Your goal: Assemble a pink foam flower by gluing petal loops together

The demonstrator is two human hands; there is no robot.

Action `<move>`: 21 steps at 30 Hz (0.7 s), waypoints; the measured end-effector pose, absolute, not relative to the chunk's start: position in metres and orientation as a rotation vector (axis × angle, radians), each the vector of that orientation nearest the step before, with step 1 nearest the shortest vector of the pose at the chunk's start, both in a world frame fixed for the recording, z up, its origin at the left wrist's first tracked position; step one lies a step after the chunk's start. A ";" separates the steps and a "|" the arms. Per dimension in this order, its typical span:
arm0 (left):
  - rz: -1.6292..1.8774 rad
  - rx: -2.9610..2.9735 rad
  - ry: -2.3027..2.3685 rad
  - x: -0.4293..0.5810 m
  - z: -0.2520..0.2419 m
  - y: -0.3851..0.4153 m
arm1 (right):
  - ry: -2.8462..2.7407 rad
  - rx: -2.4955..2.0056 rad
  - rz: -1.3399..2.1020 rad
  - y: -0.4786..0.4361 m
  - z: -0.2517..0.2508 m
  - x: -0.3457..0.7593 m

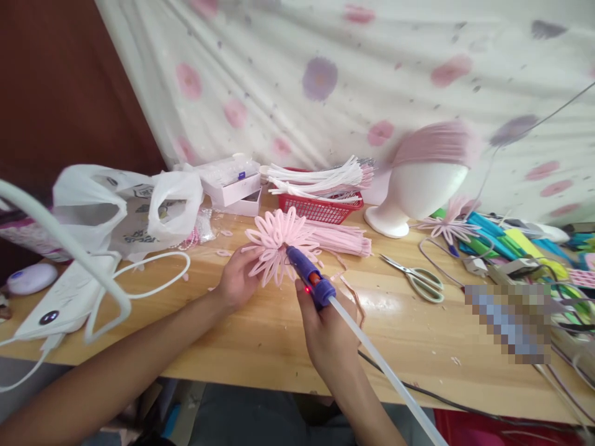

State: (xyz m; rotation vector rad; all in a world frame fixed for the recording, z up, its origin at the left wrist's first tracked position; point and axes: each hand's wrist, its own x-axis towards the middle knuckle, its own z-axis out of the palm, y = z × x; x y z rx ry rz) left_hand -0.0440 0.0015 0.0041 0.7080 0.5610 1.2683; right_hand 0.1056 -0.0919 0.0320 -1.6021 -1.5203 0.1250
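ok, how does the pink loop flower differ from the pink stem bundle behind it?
Shape: the loop flower fans out in rounded loops; the stem bundle is long, nearly straight strands side by side.
Support: the loop flower is held in the left hand; the stem bundle lies on the table.
Shared: both are pale pink.

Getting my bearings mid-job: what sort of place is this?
Probably a craft workspace: the right hand holds a glue gun, the left hand a looped pink flower, and scissors lie on the wooden table.
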 end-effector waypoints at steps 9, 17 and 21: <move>1.273 0.710 0.556 -0.043 0.005 0.001 | -1.538 -1.595 0.091 -0.092 0.035 0.105; 1.275 0.703 0.525 -0.044 0.003 0.002 | -1.509 -1.577 0.085 -0.092 0.036 0.105; 1.263 0.704 0.516 -0.043 0.005 0.001 | -1.541 -1.578 0.033 -0.090 0.035 0.108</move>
